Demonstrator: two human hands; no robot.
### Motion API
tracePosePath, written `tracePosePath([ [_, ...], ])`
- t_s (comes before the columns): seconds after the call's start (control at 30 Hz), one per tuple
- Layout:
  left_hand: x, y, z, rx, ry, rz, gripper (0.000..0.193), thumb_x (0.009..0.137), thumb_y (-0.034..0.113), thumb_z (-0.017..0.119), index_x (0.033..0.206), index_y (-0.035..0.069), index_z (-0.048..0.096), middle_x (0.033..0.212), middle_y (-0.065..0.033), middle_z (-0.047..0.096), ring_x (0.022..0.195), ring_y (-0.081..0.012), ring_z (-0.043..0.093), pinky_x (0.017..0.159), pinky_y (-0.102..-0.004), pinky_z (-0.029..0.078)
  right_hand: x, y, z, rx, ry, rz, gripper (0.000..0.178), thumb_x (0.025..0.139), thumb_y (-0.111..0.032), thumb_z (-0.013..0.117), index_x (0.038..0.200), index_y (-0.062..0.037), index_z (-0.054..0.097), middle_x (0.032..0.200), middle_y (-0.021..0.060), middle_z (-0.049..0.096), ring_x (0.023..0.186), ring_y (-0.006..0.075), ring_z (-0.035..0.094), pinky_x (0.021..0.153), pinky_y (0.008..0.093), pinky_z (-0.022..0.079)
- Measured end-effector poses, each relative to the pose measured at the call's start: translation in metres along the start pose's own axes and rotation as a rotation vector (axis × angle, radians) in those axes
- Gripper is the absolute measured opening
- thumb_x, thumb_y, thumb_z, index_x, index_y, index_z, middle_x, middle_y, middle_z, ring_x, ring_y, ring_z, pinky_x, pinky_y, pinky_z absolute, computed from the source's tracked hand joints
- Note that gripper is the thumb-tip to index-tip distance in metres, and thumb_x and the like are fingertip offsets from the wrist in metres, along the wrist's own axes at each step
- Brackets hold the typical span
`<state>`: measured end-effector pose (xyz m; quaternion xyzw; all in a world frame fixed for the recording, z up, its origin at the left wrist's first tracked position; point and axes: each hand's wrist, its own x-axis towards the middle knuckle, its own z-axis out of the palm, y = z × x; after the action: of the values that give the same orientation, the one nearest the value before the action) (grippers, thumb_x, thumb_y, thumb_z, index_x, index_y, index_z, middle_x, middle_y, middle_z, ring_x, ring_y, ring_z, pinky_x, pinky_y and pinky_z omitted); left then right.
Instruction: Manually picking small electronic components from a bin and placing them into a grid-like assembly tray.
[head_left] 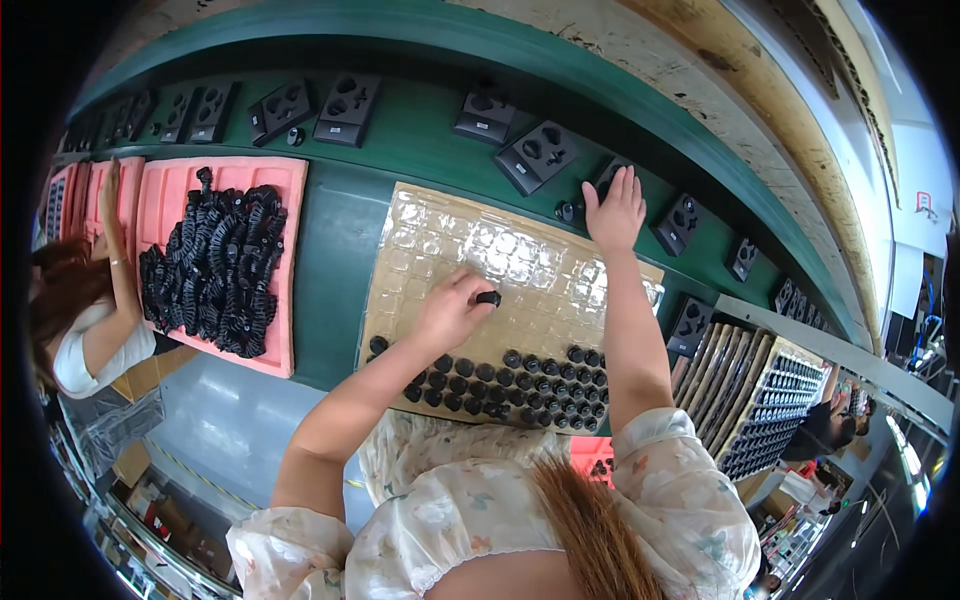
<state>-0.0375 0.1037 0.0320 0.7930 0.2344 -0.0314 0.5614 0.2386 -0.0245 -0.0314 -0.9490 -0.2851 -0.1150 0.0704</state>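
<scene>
At the green bench [335, 240], we appear to be handling pieces singly, our left hand [455, 308] pinching one small black piece [488, 298] above the clear tray [400, 290], our right hand [617, 212] outspread, gripping nothing visible, the next move likely needing steady aim.

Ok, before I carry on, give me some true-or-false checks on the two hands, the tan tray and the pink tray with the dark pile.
1. The left hand holds a small black piece. True.
2. The right hand lies on the pink tray. False: it is up at the green surface, among the black boxes.
3. The black parts in the tan tray stand along its far edge. False: the black parts stand toward its near edge, closest to the person.
4. The pink tray holds a dark pile. True.
</scene>
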Motion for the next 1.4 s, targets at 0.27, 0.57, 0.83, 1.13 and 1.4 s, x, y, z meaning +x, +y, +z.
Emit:
tracePosePath([
  [0.27, 0.001, -0.004, -0.001, -0.104, 0.014, -0.062, 0.022, 0.079, 0.007, 0.07, 0.098, 0.003, 0.061, 0.093, -0.0084, 0.06, 0.078, -0.0207, 0.063, 0.071, -0.0304, 0.052, -0.006, -0.031, -0.049, 0.001, -0.402, -0.022, 0.035, 0.082, -0.036, 0.067, 0.095, -0.0034, 0.064, 0.103, 0.015, 0.062, 0.075, 0.0303, 0.067, 0.063, 0.0388, 0.056],
  [0.57, 0.057, -0.003, 0.005, -0.429, 0.097, -0.083, 0.021, 0.081, 0.01, 0.07, 0.099, 0.004, 0.062, 0.087, -0.0068, 0.067, 0.081, -0.0136, 0.062, 0.075, -0.0281, 0.049, -0.04, -0.016, -0.03, 0.034, -0.273, -0.114, 0.02, 0.08, -0.014, 0.063, 0.098, -0.0074, 0.066, 0.109, 0.0086, 0.056, 0.098, 0.0272, 0.059, 0.077, 0.0364, 0.054],
  [0.83, 0.166, 0.019, 0.03, -0.13, 0.244, 0.075, 0.024, 0.072, 0.013, 0.076, 0.092, 0.002, 0.067, 0.123, -0.0153, 0.056, 0.112, -0.0202, 0.055, 0.087, -0.03, 0.047, -0.028, 0.021, -0.035, 0.222, -0.363, 0.169, 0.033, 0.076, -0.021, 0.073, 0.107, -0.0116, 0.067, 0.103, 0.0133, 0.062, 0.088, 0.0324, 0.063, 0.078, 0.0397, 0.052],
  [1.13, 0.178, 0.025, 0.11, -0.267, -0.002, -0.005, 0.031, 0.07, 0.025, 0.077, 0.093, 0.007, 0.067, 0.108, -0.0122, 0.061, 0.091, -0.0256, 0.063, 0.08, -0.035, 0.05, 0.009, 0.06, -0.046, 1.04, -0.276, 0.654, 0.03, 0.084, -0.012, 0.068, 0.112, -0.0029, 0.063, 0.093, 0.0026, 0.066, 0.075, 0.0092, 0.063, 0.056, 0.0216, 0.05],
  [1.4, 0.159, 0.034, 0.107, -0.727, 0.13, -0.021, 0.024, 0.075, 0.014, 0.074, 0.092, 0.001, 0.065, 0.095, -0.0097, 0.065, 0.078, -0.0156, 0.063, 0.071, -0.0291, 0.051, 0.054, 0.087, 0.002, 0.623, -0.21, 0.131, 0.033, 0.08, -0.015, 0.073, 0.107, 0.001, 0.064, 0.089, 0.0086, 0.069, 0.078, 0.0134, 0.065, 0.062, 0.0236, 0.05],
])
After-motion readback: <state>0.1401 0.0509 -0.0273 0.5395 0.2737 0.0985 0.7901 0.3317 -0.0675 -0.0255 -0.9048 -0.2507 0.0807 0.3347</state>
